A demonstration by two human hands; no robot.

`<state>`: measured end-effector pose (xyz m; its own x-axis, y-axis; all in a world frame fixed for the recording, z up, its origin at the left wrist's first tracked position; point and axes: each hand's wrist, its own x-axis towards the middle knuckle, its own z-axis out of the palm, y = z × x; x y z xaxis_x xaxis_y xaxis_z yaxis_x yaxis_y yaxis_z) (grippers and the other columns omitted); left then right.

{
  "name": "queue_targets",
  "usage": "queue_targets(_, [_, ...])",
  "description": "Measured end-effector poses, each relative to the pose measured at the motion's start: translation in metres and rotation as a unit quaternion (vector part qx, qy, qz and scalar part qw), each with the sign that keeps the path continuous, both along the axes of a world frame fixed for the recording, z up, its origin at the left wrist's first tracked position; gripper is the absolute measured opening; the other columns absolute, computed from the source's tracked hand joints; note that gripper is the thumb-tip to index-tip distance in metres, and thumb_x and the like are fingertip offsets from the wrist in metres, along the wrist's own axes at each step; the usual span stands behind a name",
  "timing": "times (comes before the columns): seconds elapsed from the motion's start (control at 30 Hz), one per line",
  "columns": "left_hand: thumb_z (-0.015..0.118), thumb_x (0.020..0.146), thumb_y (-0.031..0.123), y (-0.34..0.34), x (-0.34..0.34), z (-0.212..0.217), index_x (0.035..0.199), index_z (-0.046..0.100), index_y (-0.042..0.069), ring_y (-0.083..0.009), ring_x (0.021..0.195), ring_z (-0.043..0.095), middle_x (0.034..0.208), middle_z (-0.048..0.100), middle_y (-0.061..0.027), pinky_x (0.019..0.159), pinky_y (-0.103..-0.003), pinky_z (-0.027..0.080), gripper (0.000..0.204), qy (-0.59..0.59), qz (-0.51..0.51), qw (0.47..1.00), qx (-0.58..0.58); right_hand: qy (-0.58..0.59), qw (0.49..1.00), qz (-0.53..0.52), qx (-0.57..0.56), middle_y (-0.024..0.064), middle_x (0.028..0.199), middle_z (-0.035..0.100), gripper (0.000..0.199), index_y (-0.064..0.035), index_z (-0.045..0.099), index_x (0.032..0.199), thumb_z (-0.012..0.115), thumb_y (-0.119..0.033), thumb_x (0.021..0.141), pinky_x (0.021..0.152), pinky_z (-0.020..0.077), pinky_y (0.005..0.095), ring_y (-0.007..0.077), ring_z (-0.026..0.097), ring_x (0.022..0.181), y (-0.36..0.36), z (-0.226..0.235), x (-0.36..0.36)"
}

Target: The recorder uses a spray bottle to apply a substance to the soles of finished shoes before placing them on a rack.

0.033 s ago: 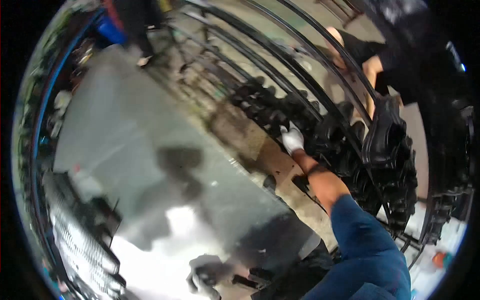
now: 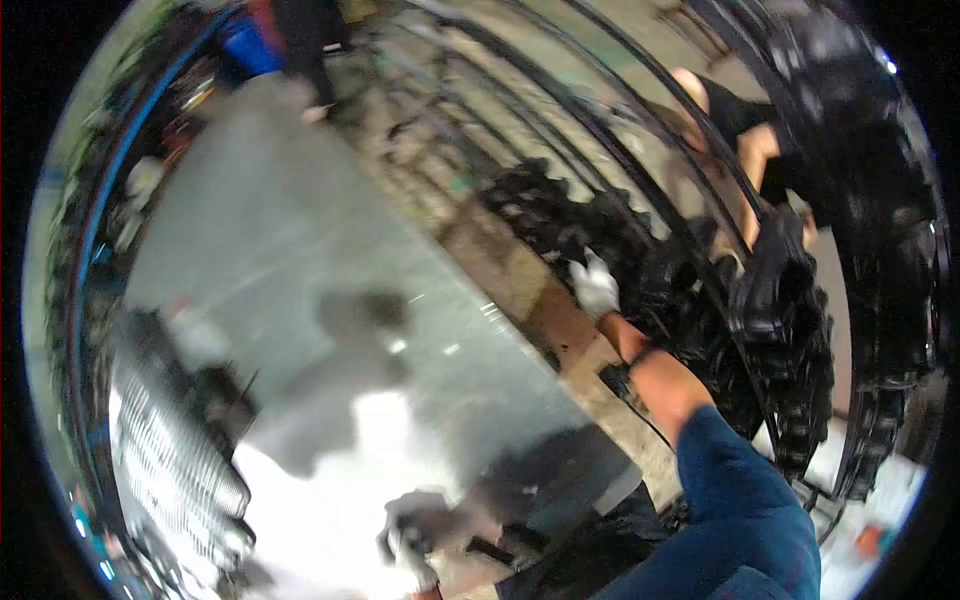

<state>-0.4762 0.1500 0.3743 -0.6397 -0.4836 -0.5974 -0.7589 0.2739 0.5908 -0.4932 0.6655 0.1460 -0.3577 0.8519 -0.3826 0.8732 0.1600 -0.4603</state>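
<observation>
My right hand [image 2: 596, 287], in a white glove, reaches out at the end of my blue-sleeved arm. It is at the edge of a row of black shoe-shaped pieces [image 2: 535, 205] on a rack. Its thumb and fingers look apart, with nothing plainly between them, though motion smears the fingertips. My left hand [image 2: 412, 545], also gloved, is low in the picture over the bright near end of a shiny metal-grey table [image 2: 270, 215]. A dark patch lies against its fingers; whether it is a held thing or shadow cannot be made out.
Dark rack rails [image 2: 560, 95] curve along the far right side, with a larger black shoe-shaped piece [image 2: 770, 285] among others. Another person [image 2: 760, 140] bends behind the rails. Ribbed silvery stacks [image 2: 175, 460] stand at the left; a blue container [image 2: 250, 48] is at the far left.
The whole view has shifted slightly, so the table, rack and right hand all appear a little further right. More of my left wrist shows at the lower edge.
</observation>
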Motion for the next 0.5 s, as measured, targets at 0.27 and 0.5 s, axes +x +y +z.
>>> queue_targets(0.27, [0.059, 0.105, 0.058, 0.109, -0.192, 0.127, 0.154, 0.044, 0.0, -0.0363, 0.135, 0.055, 0.152, 0.054, -0.0168, 0.118, -0.053, 0.042, 0.077, 0.215, 0.103, 0.747, 0.621, 0.201, 0.948, -0.042, -0.244, 0.0039, 0.057, 0.061, 0.054, -0.0035, 0.073, 0.085, 0.053, -0.048, 0.109, 0.038, 0.0361, 0.0278, 0.0107, 0.049, 0.04, -0.183, 0.243, 0.055])
queue_targets(0.5, [0.073, 0.101, 0.021, 0.067, -0.235, 0.108, 0.15, 0.043, -0.007, -0.0262, 0.083, 0.074, 0.12, 0.07, -0.0165, 0.07, -0.045, 0.064, 0.064, 0.217, 0.037, 0.802, 0.555, 0.184, 0.932, -0.08, -0.303, 0.0087, 0.061, 0.067, 0.037, -0.0039, 0.069, 0.089, 0.058, -0.034, 0.109, 0.036, 0.0416, 0.0308, 0.016, 0.055, 0.039, -0.255, 0.219, 0.057])
